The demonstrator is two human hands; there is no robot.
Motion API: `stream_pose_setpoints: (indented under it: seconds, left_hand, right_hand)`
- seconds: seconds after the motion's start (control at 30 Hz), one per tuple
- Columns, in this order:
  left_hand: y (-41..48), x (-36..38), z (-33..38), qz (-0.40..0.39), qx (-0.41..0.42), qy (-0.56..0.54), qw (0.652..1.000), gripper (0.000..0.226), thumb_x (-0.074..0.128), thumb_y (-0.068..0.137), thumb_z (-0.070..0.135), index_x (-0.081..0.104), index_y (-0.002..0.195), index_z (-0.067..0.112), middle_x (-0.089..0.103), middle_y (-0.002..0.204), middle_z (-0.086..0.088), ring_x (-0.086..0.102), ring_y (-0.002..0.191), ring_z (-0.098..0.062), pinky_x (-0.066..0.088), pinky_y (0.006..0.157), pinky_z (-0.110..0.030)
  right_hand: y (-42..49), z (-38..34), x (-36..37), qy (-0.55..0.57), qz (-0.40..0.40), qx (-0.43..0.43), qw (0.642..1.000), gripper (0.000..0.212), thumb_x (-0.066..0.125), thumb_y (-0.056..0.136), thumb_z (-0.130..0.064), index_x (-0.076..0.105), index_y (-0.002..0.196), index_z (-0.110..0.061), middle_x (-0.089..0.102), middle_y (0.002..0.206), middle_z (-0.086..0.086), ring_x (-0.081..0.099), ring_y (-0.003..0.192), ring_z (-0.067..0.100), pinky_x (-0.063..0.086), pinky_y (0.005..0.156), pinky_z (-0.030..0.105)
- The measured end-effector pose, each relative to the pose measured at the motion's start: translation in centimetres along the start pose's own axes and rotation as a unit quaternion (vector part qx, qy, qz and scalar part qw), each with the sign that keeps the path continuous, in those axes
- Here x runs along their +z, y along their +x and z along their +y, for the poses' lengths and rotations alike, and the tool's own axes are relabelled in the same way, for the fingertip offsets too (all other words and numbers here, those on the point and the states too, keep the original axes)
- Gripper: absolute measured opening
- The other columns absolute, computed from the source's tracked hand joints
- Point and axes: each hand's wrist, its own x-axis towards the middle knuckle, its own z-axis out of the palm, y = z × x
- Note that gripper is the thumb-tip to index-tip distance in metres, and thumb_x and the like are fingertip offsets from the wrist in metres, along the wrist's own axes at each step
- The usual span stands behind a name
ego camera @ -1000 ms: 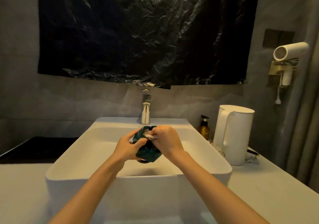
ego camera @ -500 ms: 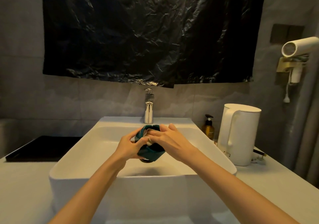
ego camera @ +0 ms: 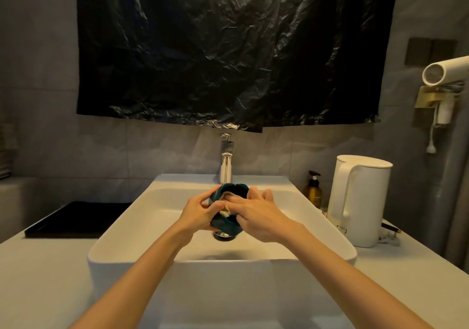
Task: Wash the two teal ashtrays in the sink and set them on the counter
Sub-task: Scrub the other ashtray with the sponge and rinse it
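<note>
I hold one teal ashtray [ego camera: 226, 225] tilted on its side above the drain of the white sink [ego camera: 114, 243]. My left hand [ego camera: 197, 214] grips its left wall, thumb over the rim. My right hand [ego camera: 262, 217] has its fingers inside the bowl, holding a small beige cloth [ego camera: 225, 211] against the inner surface. A bit of the cloth sticks out between my hands. The second teal ashtray is not in view.
A chrome faucet [ego camera: 225, 166] stands behind the sink, with no water seen running. On the right counter stand an amber soap bottle [ego camera: 314, 192] and a white kettle [ego camera: 360, 202]. A black tray [ego camera: 76, 219] lies on the left counter [ego camera: 38, 278]. A hair dryer [ego camera: 444, 72] hangs on the right wall.
My right hand has gone from curled over the rim to fingers pushed deeper inside the ashtray with the cloth. The ashtray has stayed over the drain. The view has shifted slightly.
</note>
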Motion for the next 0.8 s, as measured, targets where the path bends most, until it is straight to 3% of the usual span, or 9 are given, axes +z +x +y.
stream_pose_setpoints:
  seconds: [0.27, 0.37, 0.53, 0.8]
  left_hand:
    - [1.7, -1.8, 0.4, -0.013, 0.028, -0.007, 0.999, 0.039, 0.056, 0.091, 0.022, 0.049, 0.129, 0.029, 0.060, 0.109, 0.002, 0.063, 0.092, -0.018, 0.060, 0.067, -0.033]
    - [2.8, -1.8, 0.8, -0.037, 0.033, 0.013, 0.999, 0.036, 0.054, 0.093, 0.019, 0.050, 0.128, 0.028, 0.062, 0.105, 0.004, 0.064, 0.091, -0.018, 0.059, 0.066, -0.031]
    - [4.1, -1.0, 0.2, -0.059, 0.029, 0.028, 0.997, 0.038, 0.054, 0.093, 0.017, 0.049, 0.129, 0.028, 0.061, 0.100, 0.010, 0.063, 0.088, -0.015, 0.058, 0.061, -0.025]
    - [4.7, -0.8, -0.5, -0.049, 0.023, 0.027, 0.998, 0.040, 0.058, 0.091, 0.013, 0.052, 0.127, 0.031, 0.062, 0.105, 0.001, 0.062, 0.090, -0.017, 0.057, 0.059, -0.025]
  right_hand:
    - [0.7, 0.8, -0.7, -0.053, 0.025, -0.078, 0.995, 0.044, 0.024, 0.099, -0.032, 0.036, 0.142, -0.036, 0.040, 0.144, -0.011, 0.024, 0.105, 0.010, 0.018, 0.091, 0.039]
    - [0.8, 1.6, -1.2, -0.094, 0.016, -0.090, 0.991, 0.045, 0.023, 0.101, -0.032, 0.037, 0.143, -0.032, 0.042, 0.145, -0.009, 0.023, 0.117, 0.014, 0.010, 0.094, 0.039]
    - [1.4, 2.0, 0.0, -0.163, 0.028, -0.067, 0.984, 0.043, 0.022, 0.099, -0.037, 0.038, 0.138, -0.029, 0.036, 0.148, -0.006, 0.027, 0.120, 0.018, 0.012, 0.098, 0.043]
    - [2.2, 2.1, 0.9, -0.188, 0.048, 0.034, 0.980, 0.041, 0.025, 0.099, -0.041, 0.052, 0.120, -0.018, 0.051, 0.132, -0.001, 0.027, 0.125, 0.018, 0.006, 0.097, 0.039]
